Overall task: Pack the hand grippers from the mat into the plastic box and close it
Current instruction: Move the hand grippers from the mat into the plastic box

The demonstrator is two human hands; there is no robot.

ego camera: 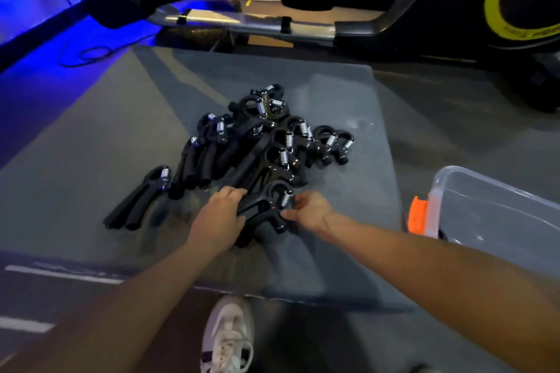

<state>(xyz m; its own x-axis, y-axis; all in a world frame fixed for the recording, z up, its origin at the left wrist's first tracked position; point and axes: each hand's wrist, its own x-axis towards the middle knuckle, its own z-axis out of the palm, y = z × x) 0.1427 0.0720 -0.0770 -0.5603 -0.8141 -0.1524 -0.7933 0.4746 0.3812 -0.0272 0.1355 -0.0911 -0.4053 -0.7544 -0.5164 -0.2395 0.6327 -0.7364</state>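
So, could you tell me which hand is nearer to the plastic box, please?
Right. The right hand is at the near edge of the gripper pile, on the side toward the plastic box; the left hand lies farther from it, across that gripper.

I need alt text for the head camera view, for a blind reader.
Two bare hands, left hand and right hand, grasp one hand gripper from a black pile on a grey mat. A clear plastic box stands open at the right.

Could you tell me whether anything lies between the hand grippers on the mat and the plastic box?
Nothing visible does: the hand grippers lie piled on the mat, and the plastic box stands off its right edge with bare mat between.
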